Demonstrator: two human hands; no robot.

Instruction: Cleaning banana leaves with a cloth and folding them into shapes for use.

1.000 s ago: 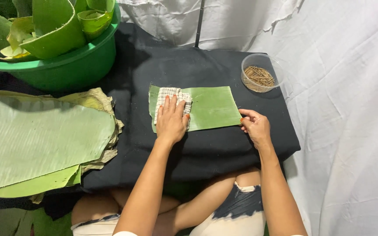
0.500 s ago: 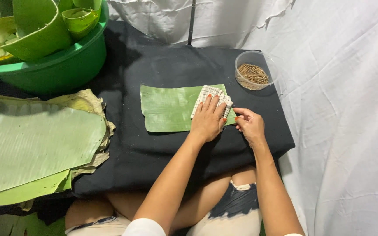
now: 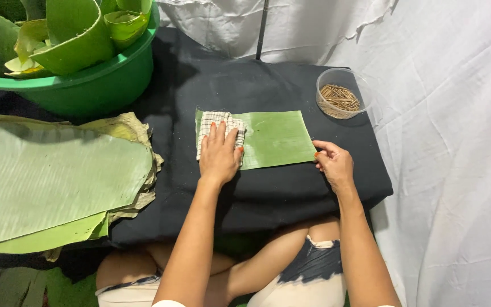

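Head view looks straight down at a small tabletop point(image 3: 268, 187) with a black cloth over it. White sheets point(image 3: 456, 142) hang behind it and on the right side. A thin dark pole point(image 3: 262, 28) stands up at the back.

On the middle of the tabletop lies a flat green leaf piece point(image 3: 277, 139), cut like a rectangle. At the back right corner sits a clear round tub point(image 3: 342, 94) with little brown sticks point(image 3: 339, 99) inside. At the back left is a big green bucket point(image 3: 86, 79) full of curled green leaves point(image 3: 63, 28). Next to the tabletop on the left is a pile of big flat leaves point(image 3: 52, 182), one on top of another, with torn edges.

The left hand point(image 3: 220, 156) is open and flat, with the fingers spread a little. It presses down on a small checked rag point(image 3: 214, 128), white with dark lines. The rag sits on the left end of the leaf piece, and part of it hangs over onto the black cloth.

The right hand point(image 3: 333, 165) is at the right bottom corner of the leaf piece. Its fingers are curled a little, not in a fist, and the fingertips touch the edge of the leaf and hold it down. It holds nothing else.

The person's knees point(image 3: 291, 256) show below the tabletop edge.
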